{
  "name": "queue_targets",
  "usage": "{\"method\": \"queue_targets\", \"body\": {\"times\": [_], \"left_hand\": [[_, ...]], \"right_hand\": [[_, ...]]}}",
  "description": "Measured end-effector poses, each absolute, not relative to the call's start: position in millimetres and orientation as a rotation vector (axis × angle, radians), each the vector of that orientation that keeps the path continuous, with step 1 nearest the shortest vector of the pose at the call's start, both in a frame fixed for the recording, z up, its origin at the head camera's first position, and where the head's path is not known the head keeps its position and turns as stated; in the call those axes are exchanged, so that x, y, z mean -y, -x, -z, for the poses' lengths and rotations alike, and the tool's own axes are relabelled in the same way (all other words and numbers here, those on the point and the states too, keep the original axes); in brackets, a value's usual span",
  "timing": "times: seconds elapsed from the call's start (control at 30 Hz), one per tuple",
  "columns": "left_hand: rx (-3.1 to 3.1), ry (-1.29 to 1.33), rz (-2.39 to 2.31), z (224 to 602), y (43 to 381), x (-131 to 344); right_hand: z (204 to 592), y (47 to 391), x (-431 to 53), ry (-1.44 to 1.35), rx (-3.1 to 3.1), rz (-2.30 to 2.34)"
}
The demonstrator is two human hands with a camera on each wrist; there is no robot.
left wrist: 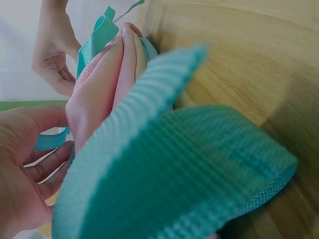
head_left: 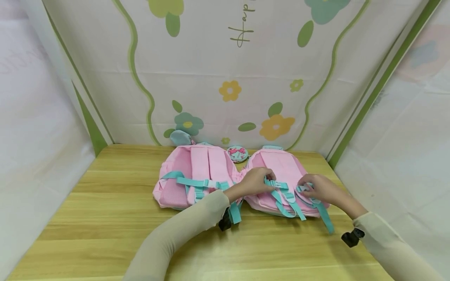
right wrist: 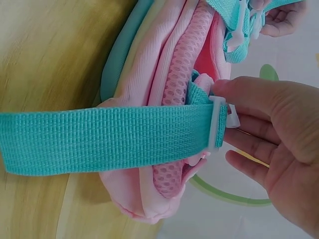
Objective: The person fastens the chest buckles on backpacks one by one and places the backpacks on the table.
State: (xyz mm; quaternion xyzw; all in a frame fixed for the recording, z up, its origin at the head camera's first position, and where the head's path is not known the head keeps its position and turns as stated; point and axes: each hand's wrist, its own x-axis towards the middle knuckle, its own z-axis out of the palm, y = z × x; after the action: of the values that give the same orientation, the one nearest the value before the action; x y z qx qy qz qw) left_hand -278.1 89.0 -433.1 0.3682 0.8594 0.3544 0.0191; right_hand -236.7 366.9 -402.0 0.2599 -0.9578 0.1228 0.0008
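On the table lie two pink backpacks, straps upward. The right-hand backpack point(head_left: 279, 162) is between my hands. My left hand point(head_left: 256, 180) pinches a teal strap point(head_left: 281, 185) with a pale buckle part point(head_left: 276, 184) beside the fingertips. In the left wrist view, the thumb and fingers of the left hand point(left wrist: 30, 169) bend around a teal band. My right hand point(head_left: 321, 190) pinches another teal strap near its pale buckle part point(head_left: 301, 188). The right wrist view shows a white plastic adjuster point(right wrist: 216, 122) close to the right hand point(right wrist: 279, 129). The two pinched straps are apart.
The second pink backpack point(head_left: 171, 197) lies to the left, a teal strap buckled across it. A round teal pouch point(head_left: 180, 137) and a round patterned pouch point(head_left: 237, 153) lie behind. Loose strap ends hang at the front. Printed cloth walls surround the wooden table point(head_left: 105, 218).
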Motion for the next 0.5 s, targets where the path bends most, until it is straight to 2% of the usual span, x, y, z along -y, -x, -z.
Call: {"method": "queue_targets", "body": {"times": [0.5], "left_hand": [[-2.675, -1.142, -1.118, 431.7, 277.8, -87.9]], "right_hand": [[400.6, 234.8, -357.1, -0.861, 2.974, -0.379]]}}
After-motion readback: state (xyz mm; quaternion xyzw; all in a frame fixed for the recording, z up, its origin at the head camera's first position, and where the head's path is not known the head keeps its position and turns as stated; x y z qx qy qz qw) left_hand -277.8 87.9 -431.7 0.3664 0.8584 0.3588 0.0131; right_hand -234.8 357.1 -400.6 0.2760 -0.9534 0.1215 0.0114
